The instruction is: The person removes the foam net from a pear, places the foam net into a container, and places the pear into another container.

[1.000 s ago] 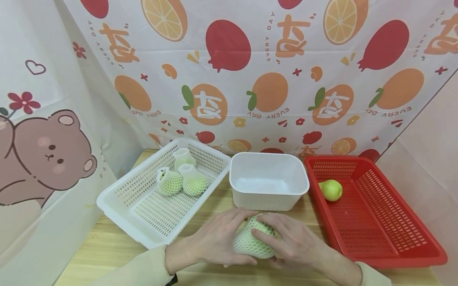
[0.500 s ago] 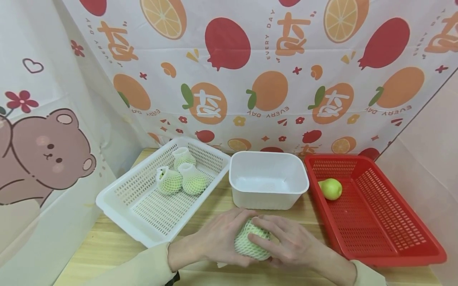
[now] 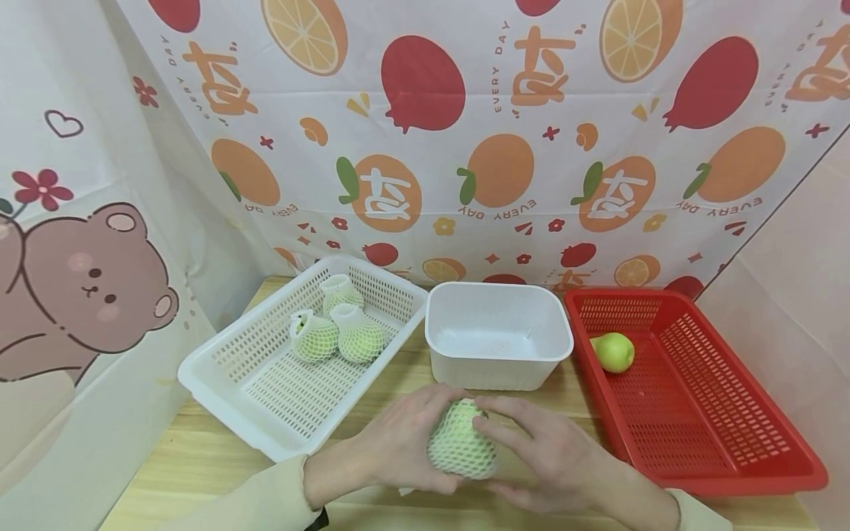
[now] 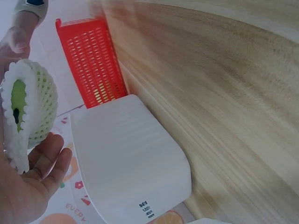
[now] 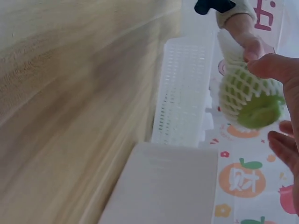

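My left hand (image 3: 401,442) grips a green pear (image 3: 461,446) in a white foam net, in front of the white tub. The left wrist view shows the net's scalloped edge (image 4: 24,126) around bare green skin with a dark spot. My right hand (image 3: 558,457) is at the pear's right side, its fingers spread and loosely bent. In the right wrist view its thumb (image 5: 271,67) lies against or just before the net, while the fingertips (image 5: 279,140) stand apart from the fruit. Bare skin (image 5: 259,112) shows at one end of the pear there.
A white basket (image 3: 219,380) at left holds several netted pears (image 3: 361,341). The white tub (image 3: 498,372) stands in the middle. One bare green pear (image 3: 615,352) lies in the red basket (image 3: 690,398) at right. All stand on a wooden table (image 3: 173,457) before a fruit-print curtain (image 3: 425,177).
The netted pear has turned more upright in my left hand. My right hand's fingers have come off it and moved slightly right. The baskets and tub have stayed put.
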{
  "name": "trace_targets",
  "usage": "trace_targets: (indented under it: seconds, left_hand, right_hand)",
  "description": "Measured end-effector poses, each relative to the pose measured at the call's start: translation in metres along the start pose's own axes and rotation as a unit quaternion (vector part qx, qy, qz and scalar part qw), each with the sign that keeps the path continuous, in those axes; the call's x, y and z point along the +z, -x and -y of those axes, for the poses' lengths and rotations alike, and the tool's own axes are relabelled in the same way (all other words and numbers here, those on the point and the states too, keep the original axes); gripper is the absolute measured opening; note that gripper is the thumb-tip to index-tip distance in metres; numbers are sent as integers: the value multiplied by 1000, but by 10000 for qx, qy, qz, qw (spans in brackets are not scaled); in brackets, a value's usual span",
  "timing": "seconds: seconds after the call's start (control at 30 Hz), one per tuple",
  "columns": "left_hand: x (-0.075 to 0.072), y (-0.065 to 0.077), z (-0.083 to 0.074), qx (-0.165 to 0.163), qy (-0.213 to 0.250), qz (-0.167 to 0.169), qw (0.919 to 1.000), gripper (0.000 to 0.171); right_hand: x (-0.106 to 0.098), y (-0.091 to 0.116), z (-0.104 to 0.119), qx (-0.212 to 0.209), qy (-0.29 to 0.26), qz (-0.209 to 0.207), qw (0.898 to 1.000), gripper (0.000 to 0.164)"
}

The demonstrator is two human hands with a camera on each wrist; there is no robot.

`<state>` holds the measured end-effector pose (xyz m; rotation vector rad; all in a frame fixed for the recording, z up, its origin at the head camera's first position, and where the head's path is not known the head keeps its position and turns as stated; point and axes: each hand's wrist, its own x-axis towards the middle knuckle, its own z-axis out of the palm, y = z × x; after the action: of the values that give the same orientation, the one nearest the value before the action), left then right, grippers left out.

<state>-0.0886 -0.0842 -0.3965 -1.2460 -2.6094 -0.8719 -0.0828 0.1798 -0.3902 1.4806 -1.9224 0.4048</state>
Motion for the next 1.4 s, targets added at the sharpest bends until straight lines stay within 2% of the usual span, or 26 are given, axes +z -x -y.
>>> trace_targets:
  seconds: [0.13, 0.27, 0.4, 0.53, 0.7, 1.0, 1.2, 1.4]
  left_hand:
    - [1, 2, 2, 48, 26, -148, 9999, 91]
    - [4, 4, 5, 172, 62, -304, 9994, 91]
    - [8, 5, 7, 302, 15, -519, 9982, 92]
    - [13, 6, 9, 358, 27, -713, 9968, 94]
    - [16, 8, 9, 429, 24, -876, 9952, 97]
    - [22, 8, 10, 697, -68, -1108, 9914, 98]
    - [23, 8, 10, 632, -100, -1069, 9922, 102]
    - [22, 6, 9, 644, -123, -1013, 9927, 100]
  right_hand:
    - [-11, 3, 0, 746, -204, 586, 9953, 105]
    - [-20, 6, -4, 1092, -375, 964, 9886, 102]
    - [-24, 7, -9, 995, -674, 762, 9898, 79]
    - [-26, 5, -12, 1009, -837, 521, 9900, 64]
    - [-24, 2, -13, 1210, -934, 383, 9875, 60]
    - [-12, 2, -12, 1132, -1685, 476, 9780, 57]
    - [-7, 6, -10, 1287, -1833, 648, 9724, 55]
    - [-4, 9, -9, 1510, -1995, 849, 9645, 62]
